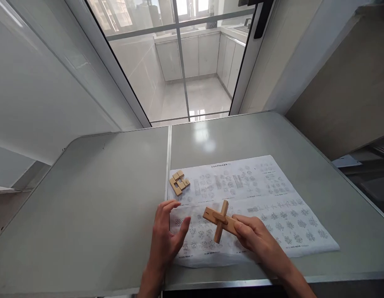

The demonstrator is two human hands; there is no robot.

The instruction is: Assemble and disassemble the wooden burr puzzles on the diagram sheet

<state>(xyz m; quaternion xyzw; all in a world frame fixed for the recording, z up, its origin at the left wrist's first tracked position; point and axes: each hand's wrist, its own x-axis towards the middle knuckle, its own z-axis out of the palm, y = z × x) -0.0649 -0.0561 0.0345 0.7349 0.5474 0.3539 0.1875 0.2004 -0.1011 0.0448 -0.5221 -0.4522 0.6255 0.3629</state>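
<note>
Bare left hand (164,234) and right hand (257,235), slender fingers (183,230), bare wrists (284,265).

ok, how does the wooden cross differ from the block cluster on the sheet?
Pose: the wooden cross is held in the right hand; the block cluster rests at the far left corner of the sheet.
Shape: the cross has long crossing bars; the cluster is compact, with short blocky parts.
Color: the cross looks browner, the cluster paler.
Shared: both look wooden.

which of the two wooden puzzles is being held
The cross-shaped wooden puzzle, gripped in the right hand; the blocky one lies at the paper sheet's far left corner.
</note>
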